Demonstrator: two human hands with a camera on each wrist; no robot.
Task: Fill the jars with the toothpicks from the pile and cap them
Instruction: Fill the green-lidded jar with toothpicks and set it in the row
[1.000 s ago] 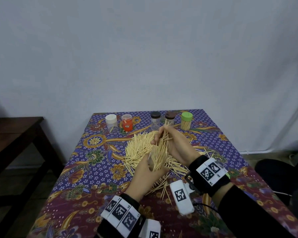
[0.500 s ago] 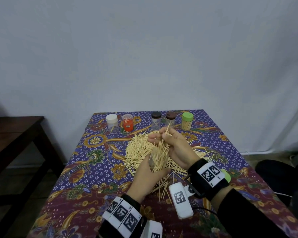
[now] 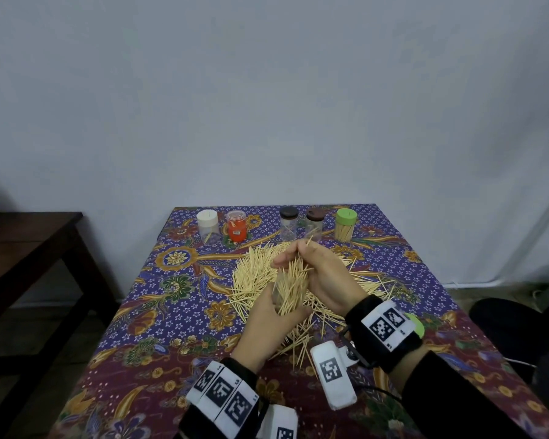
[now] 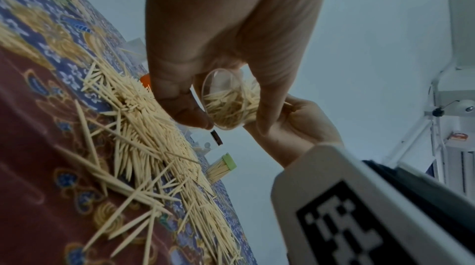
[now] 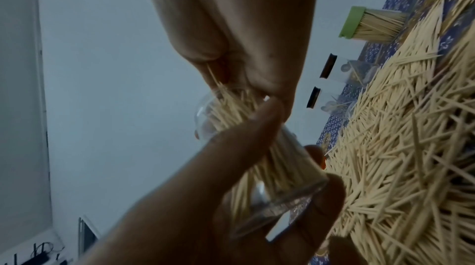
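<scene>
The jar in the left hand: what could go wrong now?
The toothpicks stick out of the clear jar fanned and uneven, so some may slip out onto the pile. The left hand holds the jar tilted above the table; while the right hand pushes, it could slip and spill.

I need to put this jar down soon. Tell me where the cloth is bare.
Bare cloth lies left of the toothpick pile, and nearer, beside the left hand. Crowded: the far edge, from the white-capped jar to the green-capped jar, and under both hands.
</scene>
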